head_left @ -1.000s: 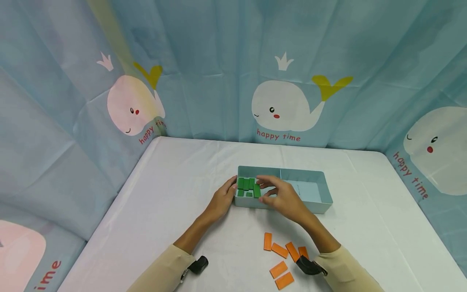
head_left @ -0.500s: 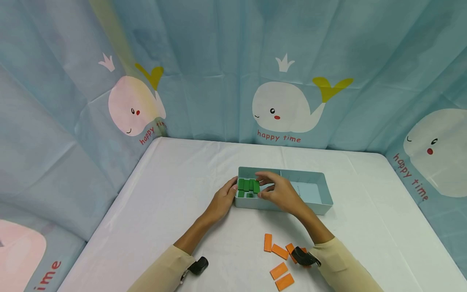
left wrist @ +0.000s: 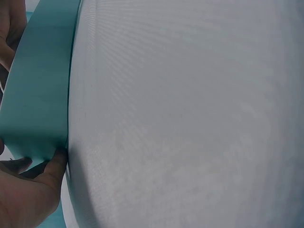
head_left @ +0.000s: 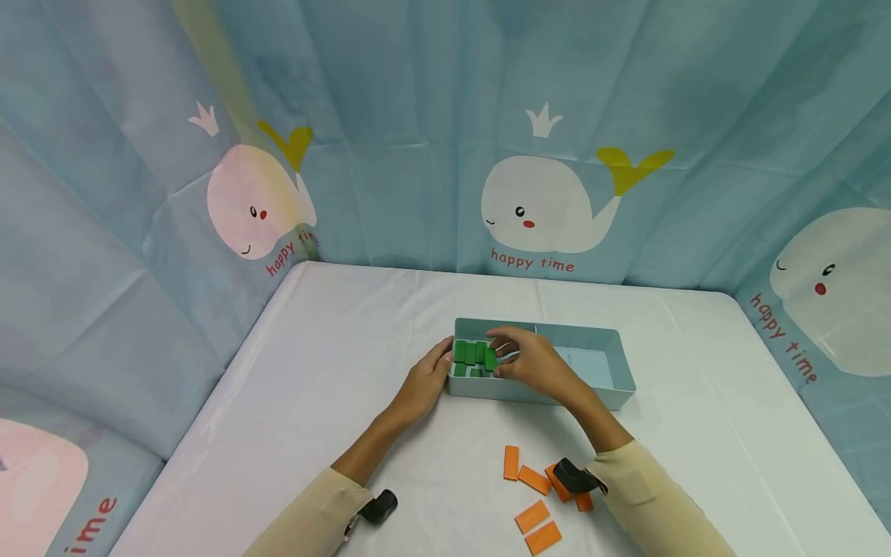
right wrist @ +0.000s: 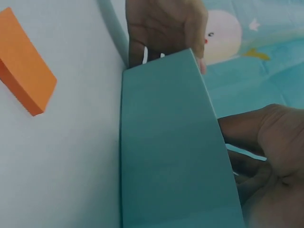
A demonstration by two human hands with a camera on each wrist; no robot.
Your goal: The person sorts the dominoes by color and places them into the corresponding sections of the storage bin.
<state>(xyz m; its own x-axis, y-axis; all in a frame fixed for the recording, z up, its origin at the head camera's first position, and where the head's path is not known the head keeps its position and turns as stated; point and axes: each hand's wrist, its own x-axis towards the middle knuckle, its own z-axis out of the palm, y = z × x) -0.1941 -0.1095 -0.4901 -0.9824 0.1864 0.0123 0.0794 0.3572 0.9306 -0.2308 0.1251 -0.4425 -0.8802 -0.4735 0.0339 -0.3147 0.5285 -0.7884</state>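
Note:
A long light-blue two-compartment box [head_left: 480,388] sits on the white table, with several green blocks [head_left: 469,353] lying in its left compartment. My left hand [head_left: 421,384] holds the box's left end, fingers along the outside of the end wall, as the right wrist view also shows. Over the left compartment, my right hand [head_left: 536,362] pinches one green block [head_left: 490,359] between thumb and fingers, beside the back row of blocks. In the right wrist view the box wall hides that block and the fingertips.
Several orange blocks [head_left: 533,517] lie loose on the table in front of the box, some beneath the right wrist's black camera [head_left: 574,476]. The box's right compartment [head_left: 588,366] shows its pale floor. A blue curtain [head_left: 404,155] with whales stands behind the table.
My right hand has shifted the green block slightly back and into the left compartment, close to the other green blocks. The right forearm has moved a little left. The left hand stays put.

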